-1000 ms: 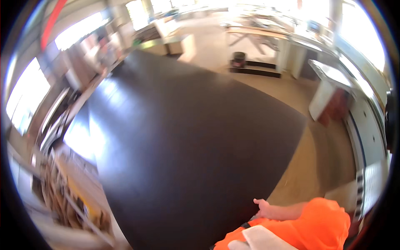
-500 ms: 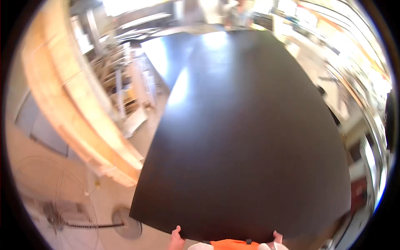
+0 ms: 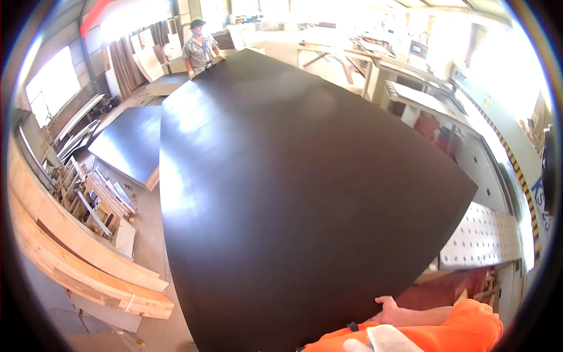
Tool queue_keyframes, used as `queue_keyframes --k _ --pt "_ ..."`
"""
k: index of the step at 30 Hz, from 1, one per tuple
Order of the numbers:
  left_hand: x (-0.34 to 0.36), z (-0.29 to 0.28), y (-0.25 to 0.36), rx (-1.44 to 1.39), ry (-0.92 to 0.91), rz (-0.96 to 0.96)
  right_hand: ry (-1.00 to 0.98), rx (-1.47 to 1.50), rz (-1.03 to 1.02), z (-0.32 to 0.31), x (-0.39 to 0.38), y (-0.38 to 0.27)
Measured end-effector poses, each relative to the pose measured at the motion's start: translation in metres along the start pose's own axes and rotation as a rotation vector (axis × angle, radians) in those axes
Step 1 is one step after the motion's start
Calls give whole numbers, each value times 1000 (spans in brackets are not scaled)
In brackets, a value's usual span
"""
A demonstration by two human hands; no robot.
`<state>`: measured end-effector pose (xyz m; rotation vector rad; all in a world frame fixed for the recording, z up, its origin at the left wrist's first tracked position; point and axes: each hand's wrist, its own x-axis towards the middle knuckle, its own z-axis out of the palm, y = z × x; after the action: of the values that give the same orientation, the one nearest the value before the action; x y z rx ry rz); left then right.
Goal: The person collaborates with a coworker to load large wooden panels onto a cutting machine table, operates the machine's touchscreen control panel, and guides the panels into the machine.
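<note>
- Evidently, I am dealing with one broad dark panel (image 3: 305,188); it fills the middle of my view, running from the wearer's waist to a co-worker (image 3: 200,51) at its far end. What bears it underneath, I cannot see.
- I see the right hand (image 3: 387,312) pinching the near edge, thumb over the top face, the other fingers hidden below.
- The left hand is out of my view, so I cannot tell whether it is spread or closed.
- Judging by its breadth, I expect real weight and a lot of swing at the corners; it looks stiff, though a sheet this wide could bow a little.
- Its face throws back glare, so I take it to be slick: a flat palm would likely skid, and fingers hooked under the rim should hold better.
- I would want the two hands well apart on the near edge, with matching support at the far end, to keep it level.
- I reckon corners and finish are the fragile parts; to the right, its outline overlaps a white perforated surface (image 3: 481,237), and whether they touch I cannot tell.
</note>
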<state>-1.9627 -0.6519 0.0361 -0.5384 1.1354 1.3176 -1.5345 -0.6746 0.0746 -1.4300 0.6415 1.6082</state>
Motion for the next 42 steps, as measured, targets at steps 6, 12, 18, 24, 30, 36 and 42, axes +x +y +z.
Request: queue_keyframes --k 6,12,18,24,30,36,42 --pt "-58 -82 -30 58 -36 -42 261 40 27 -109 -20 66" --pt "-105 -175 -47 98 -55 -79 275 45 -6 -145 -129 153" --pt "-150 -249 -68 118 -46 -103 210 175 147 -255 -133 214" --pt "-207 -303 -107 173 -20 -91 235 252 50 -328 -177 246" --pt "-269 -361 -176 250 -28 -97 136 348 -200 -430 -243 237" --pt "-345 -428 -253 272 -30 -51 71 200 -450 -563 -269 202" --pt "-418 -463 -320 383 -83 6 204 266 -689 -672 -277 173"
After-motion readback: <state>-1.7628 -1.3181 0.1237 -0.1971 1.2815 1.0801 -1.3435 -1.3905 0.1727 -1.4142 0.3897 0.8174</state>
